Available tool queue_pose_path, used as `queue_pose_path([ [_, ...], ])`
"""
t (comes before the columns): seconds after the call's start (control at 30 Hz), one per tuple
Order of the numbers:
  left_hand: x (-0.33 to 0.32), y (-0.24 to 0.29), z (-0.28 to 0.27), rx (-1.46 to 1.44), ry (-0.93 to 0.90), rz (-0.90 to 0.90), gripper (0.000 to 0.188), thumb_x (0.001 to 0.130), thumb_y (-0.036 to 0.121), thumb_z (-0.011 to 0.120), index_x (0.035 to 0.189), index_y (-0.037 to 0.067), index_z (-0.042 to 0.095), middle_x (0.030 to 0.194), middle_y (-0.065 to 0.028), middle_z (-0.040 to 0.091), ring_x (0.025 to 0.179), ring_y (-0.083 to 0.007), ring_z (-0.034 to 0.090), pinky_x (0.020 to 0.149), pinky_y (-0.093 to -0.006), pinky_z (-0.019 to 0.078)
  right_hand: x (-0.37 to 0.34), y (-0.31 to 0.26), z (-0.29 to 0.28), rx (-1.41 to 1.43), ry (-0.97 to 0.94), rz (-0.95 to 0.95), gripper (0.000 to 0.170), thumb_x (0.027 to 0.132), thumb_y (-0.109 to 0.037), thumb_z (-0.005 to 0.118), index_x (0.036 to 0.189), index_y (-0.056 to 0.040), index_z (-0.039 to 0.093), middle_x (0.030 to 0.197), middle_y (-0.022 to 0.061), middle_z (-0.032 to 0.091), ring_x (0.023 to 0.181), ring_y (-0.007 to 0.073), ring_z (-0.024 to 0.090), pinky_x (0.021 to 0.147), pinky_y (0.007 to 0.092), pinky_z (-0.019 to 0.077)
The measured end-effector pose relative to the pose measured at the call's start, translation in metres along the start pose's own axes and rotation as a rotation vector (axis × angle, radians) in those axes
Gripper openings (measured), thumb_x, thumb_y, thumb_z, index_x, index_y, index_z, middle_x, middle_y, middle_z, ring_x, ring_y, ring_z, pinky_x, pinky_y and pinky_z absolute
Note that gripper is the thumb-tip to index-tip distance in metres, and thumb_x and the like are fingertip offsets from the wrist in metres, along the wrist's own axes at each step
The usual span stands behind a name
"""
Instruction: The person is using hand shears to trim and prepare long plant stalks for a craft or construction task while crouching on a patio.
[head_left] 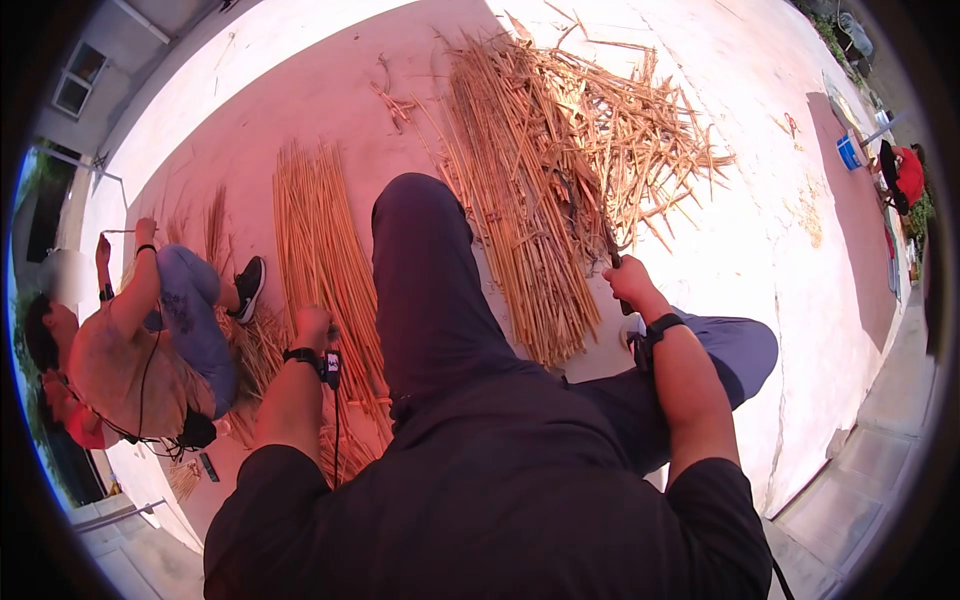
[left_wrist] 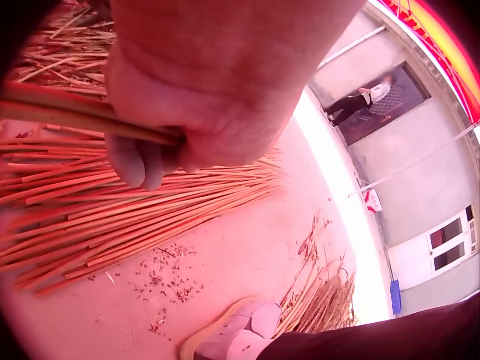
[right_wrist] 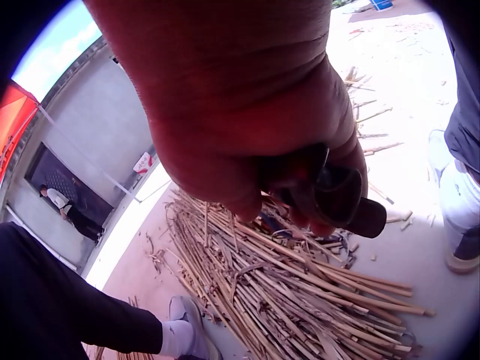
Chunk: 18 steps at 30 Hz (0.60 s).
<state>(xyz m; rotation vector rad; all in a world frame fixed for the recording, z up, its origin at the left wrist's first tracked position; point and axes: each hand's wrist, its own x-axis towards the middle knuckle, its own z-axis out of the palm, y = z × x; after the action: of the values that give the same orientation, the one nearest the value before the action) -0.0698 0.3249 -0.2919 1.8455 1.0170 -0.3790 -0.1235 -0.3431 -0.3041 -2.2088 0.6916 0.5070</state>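
Observation:
My left hand (head_left: 314, 328) is low over a long bundle of peeled-looking stalks (head_left: 325, 225). In the left wrist view its fingers curl round the end of a pair of pale stalks (left_wrist: 67, 112). Below that hand lie more straight stalks (left_wrist: 150, 217), spread side by side. On the other side of my raised knee, my right hand (head_left: 632, 282) grips a dark tool (right_wrist: 341, 199) with curved handles, beside a larger pile of rougher dry stalks (head_left: 530, 220). My fingers hide most of the tool, and I cannot tell its exact kind.
Another person (head_left: 140, 350) sits close on the left, with a dark shoe (head_left: 250, 288) near the stalks. Loose broken stalks (head_left: 650, 140) cover the sunlit ground at the back. A blue bucket (head_left: 850, 152) stands far right. My own shoe (left_wrist: 232, 330) rests beside the stalks.

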Motion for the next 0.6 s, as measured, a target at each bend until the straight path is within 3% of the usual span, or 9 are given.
queue_pose_path([
  [0.1,-0.013,0.013,0.002,-0.119,0.049,0.064,0.012,0.087,-0.005,0.05,0.09,0.006,0.048,0.067,-0.01,0.05,0.047,-0.023,0.053,0.039,-0.0386,0.0425,-0.003,-0.003,-0.001,0.004,-0.002,-0.004,0.04,0.087,-0.027,0.073,0.105,0.0076,0.064,0.086,0.0243,0.071,0.075,0.0348,0.072,0.07,0.043,0.0562],
  [0.2,-0.012,0.023,-0.006,-0.082,-0.022,0.088,0.007,0.09,-0.004,0.049,0.093,0.003,0.048,0.074,-0.0102,0.051,0.05,-0.0222,0.051,0.045,-0.039,0.0455,-0.009,-0.01,-0.004,-0.001,0.005,-0.006,0.039,0.087,-0.028,0.073,0.103,0.0072,0.065,0.087,0.0247,0.071,0.076,0.0353,0.072,0.071,0.0434,0.0561],
  [0.3,-0.013,0.026,-0.009,0.129,-0.062,0.06,0.006,0.09,-0.005,0.05,0.091,0.001,0.051,0.071,-0.0114,0.053,0.05,-0.0233,0.054,0.044,-0.0395,0.0453,-0.015,-0.014,-0.01,-0.027,-0.031,0.028,0.039,0.088,-0.029,0.072,0.102,0.0074,0.065,0.088,0.0251,0.071,0.079,0.0365,0.072,0.073,0.0441,0.0559],
  [0.37,-0.001,0.014,-0.007,0.218,-0.059,-0.152,0.01,0.084,-0.008,0.052,0.082,0.002,0.054,0.06,-0.0141,0.054,0.04,-0.0264,0.052,0.035,-0.0382,0.0383,-0.007,-0.005,-0.005,0.004,0.006,-0.042,0.027,0.091,-0.018,0.07,0.096,0.0066,0.059,0.068,0.0106,0.062,0.052,0.0202,0.061,0.05,0.0369,0.051],
  [0.4,0.025,-0.004,-0.012,0.221,-0.061,-0.146,0.01,0.084,-0.008,0.052,0.082,0.002,0.054,0.06,-0.0141,0.054,0.04,-0.0264,0.052,0.035,-0.0382,0.0383,-0.009,-0.007,-0.007,0.009,0.011,-0.041,0.027,0.091,-0.018,0.07,0.096,0.0066,0.059,0.068,0.0106,0.062,0.052,0.0202,0.061,0.05,0.0369,0.051],
  [0.47,0.082,-0.039,-0.023,0.55,-0.201,-0.033,0.011,0.087,-0.004,0.053,0.079,0.002,0.057,0.065,-0.0167,0.059,0.045,-0.0279,0.058,0.036,-0.04,0.0396,-0.015,-0.012,-0.01,-0.003,-0.008,0.012,0.039,0.088,-0.029,0.073,0.101,0.0069,0.066,0.09,0.0253,0.072,0.082,0.038,0.072,0.075,0.045,0.0559],
  [0.6,0.036,-0.014,-0.019,0.229,-0.006,-0.093,0.008,0.086,-0.002,0.055,0.088,-0.001,0.062,0.07,-0.0184,0.065,0.048,-0.029,0.062,0.039,-0.0405,0.0435,-0.01,-0.01,-0.008,-0.004,-0.011,0.025,0.039,0.088,-0.029,0.072,0.102,0.0066,0.066,0.091,0.0257,0.072,0.085,0.0383,0.071,0.078,0.0453,0.0557],
])
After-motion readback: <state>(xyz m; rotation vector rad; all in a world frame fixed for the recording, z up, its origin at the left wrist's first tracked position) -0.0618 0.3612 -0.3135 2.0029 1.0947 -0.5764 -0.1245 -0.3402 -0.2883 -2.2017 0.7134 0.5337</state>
